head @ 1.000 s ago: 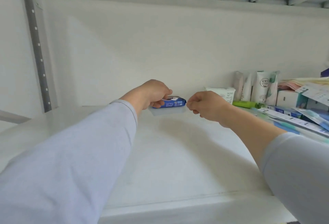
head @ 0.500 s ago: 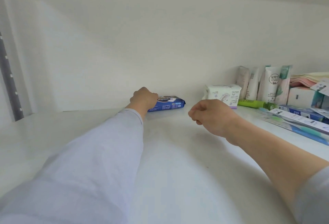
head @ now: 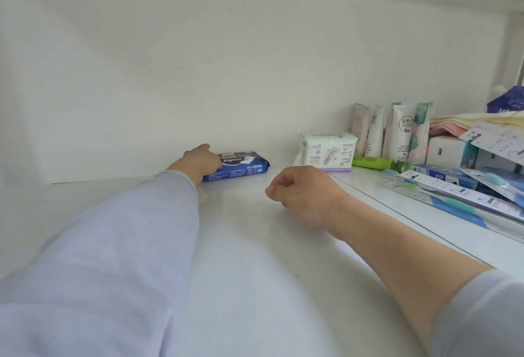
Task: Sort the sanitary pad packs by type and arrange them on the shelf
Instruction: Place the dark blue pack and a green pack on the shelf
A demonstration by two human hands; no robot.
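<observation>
The left hand (head: pixel 202 160) rests on the left end of a flat blue plastic pad pack (head: pixel 237 168) with a dark printed top; whether its fingers curl round the pack cannot be told. The pack lies flat on the white shelf (head: pixel 241 243), by the back wall. To its right stands a white pad pack with purple print (head: pixel 329 152). The right hand (head: pixel 303 192) is curled, holding nothing.

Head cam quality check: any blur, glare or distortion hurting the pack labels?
Head view: soft, even light, no glare. Wide-angle bending shows at the edges. Blue pack under the left hand is slightly soft, print unreadable; white pack is clearer; near sleeves are blurred.
</observation>
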